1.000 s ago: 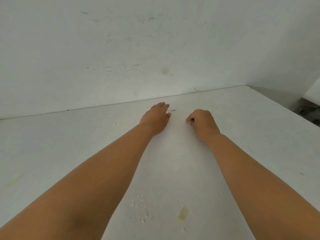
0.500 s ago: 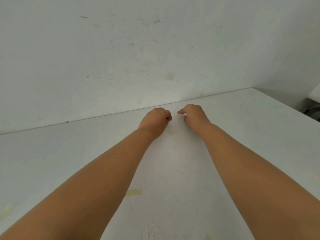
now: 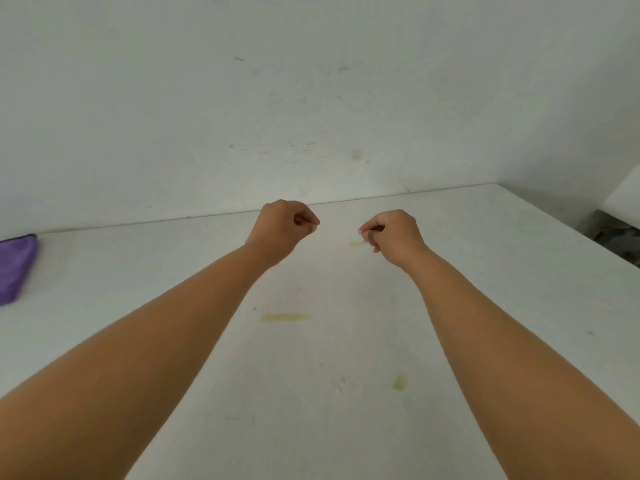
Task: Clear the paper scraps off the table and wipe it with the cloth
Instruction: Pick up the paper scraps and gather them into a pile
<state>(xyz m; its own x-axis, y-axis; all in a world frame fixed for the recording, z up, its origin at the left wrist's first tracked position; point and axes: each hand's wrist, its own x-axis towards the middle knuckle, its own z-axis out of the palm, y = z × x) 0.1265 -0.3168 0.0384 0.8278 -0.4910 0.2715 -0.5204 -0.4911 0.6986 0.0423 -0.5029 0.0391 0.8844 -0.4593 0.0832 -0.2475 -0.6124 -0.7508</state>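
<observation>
Both my arms reach over the white table (image 3: pixel 519 271) toward the back wall. My right hand (image 3: pixel 396 239) is raised a little off the surface and pinches a tiny white paper scrap (image 3: pixel 360 232) between thumb and fingertips. My left hand (image 3: pixel 284 228) is curled into a loose fist beside it, thumb against the fingers. Nothing shows in the fist, and its inside is hidden. A folded purple cloth (image 3: pixel 15 268) lies at the table's far left edge, well away from both hands.
Yellowish stains mark the tabletop: one (image 3: pixel 285 317) between my forearms, one (image 3: pixel 399 382) nearer me, and a small one (image 3: pixel 354 244) under my right hand. The wall (image 3: pixel 311 98) runs along the table's back edge. The table's right edge drops to the floor.
The view has tilted, and the purple cloth has come into sight at the left. My hands have moved apart and lifted. The left hand went from flat to curled, and the right now pinches a scrap.
</observation>
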